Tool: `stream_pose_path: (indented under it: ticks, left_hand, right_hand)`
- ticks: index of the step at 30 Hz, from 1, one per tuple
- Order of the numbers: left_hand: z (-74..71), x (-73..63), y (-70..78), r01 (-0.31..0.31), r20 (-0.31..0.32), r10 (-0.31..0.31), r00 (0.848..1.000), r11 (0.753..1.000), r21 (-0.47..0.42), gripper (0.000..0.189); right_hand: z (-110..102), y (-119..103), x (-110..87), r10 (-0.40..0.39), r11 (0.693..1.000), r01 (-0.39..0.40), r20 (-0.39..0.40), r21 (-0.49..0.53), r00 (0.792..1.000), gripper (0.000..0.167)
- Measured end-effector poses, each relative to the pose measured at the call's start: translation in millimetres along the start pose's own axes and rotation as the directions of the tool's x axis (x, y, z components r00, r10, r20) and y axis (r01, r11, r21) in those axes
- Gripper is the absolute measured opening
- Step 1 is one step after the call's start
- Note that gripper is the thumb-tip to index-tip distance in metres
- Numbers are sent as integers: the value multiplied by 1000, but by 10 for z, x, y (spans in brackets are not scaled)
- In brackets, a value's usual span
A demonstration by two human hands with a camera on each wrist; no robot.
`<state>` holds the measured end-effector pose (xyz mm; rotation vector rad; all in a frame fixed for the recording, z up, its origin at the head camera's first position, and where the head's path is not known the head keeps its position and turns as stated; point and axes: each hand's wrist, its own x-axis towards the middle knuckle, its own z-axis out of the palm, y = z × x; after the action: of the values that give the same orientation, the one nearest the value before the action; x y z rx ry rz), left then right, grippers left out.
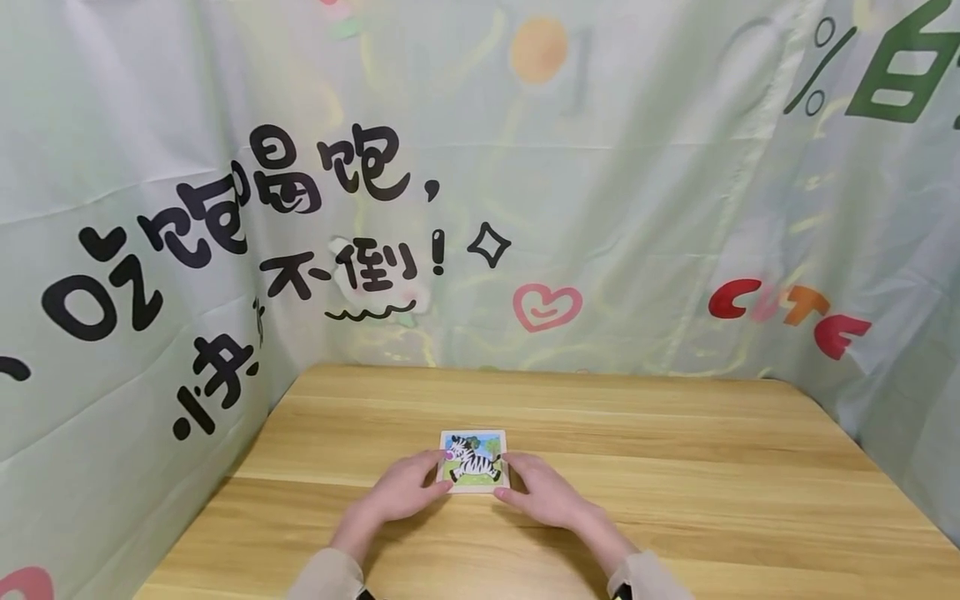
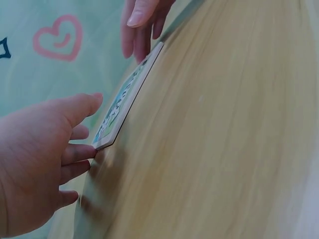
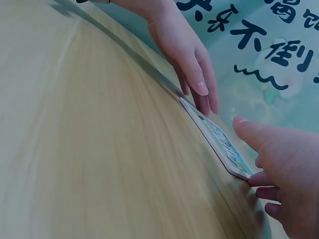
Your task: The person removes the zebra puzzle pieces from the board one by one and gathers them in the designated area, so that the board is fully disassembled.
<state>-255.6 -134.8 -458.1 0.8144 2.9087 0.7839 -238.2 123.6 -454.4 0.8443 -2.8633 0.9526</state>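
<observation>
A small square picture board (image 1: pixel 474 463) with a pale border lies flat on the wooden table (image 1: pixel 675 467). It shows a black-and-white zebra on grass under a blue sky. My left hand (image 1: pixel 408 485) is at its left edge and my right hand (image 1: pixel 543 490) at its right edge. In the left wrist view, the left fingertips reach the near corner of the board (image 2: pixel 122 107), with the thumb raised apart from it. The right wrist view has the right fingers (image 3: pixel 259 179) right at the board's corner, thumb likewise lifted off the picture.
A pale green curtain (image 1: pixel 630 208) with printed black characters and a pink heart (image 1: pixel 547 307) hangs behind the table and along both sides. Bare wood surrounds the board. Light sleeves (image 1: pixel 330 575) cover the forearms near the front.
</observation>
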Motion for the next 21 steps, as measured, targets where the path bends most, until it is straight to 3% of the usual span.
stream_pose_path:
  ticks: [12,21]
  left_hand:
    - [129,113,322,-78,67,76,995,996,31,60]
    - [235,154,532,-99,120,91,989,993,59,63]
  right_hand:
    - [-163,206,-341,38,999,-38,-44,5,998,70]
    - [-277,283,-584,32,999,-33,-60,-14,998,70]
